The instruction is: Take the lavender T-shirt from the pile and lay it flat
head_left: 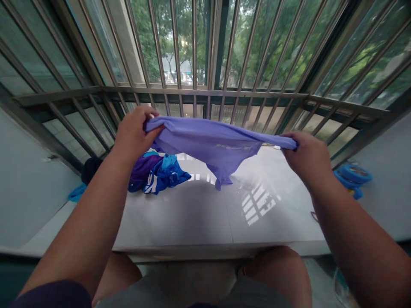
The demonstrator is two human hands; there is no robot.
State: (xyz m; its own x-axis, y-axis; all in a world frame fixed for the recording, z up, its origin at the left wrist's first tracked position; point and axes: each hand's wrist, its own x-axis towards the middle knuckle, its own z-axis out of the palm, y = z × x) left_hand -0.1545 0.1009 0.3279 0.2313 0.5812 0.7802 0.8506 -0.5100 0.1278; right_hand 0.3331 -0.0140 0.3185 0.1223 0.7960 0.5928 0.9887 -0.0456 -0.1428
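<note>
L hand [136, 128] pinches one end of a lavender garment [205, 137], thumb below, fingers over the top; R hand [308, 152] is closed in a fist around the other end, its fabric bunched to a narrow roll. The garment spans the gap between them above a white ledge [192, 218], upper edge drawn nearly straight, the rest hanging in a loose point near center; whether that tip touches the ledge, can't tell.

Step in hand, by the look of it: holding the cloth stretched out, w/ the body of it not yet flat. Next move prob. calls for an even pull from both sides and for the R grip to open out its bunched end.

Count: 2 hands, 1 garment held. On the ledge at L, just beyond the forearm, 1 heap of clothes [168, 175], blue w/ white lettering plus purple, approx. 2 or more pcs., overlap hides the exact no. Farther L, 1 dark bundle [90, 170] and 1 turquoise item [76, 193], both partly hidden by the arm. At far R, blue items [355, 173] by the wall, no. unclear. Bkgd: metal bars [194, 47] across the windows, trees [272, 47] outside.
</note>
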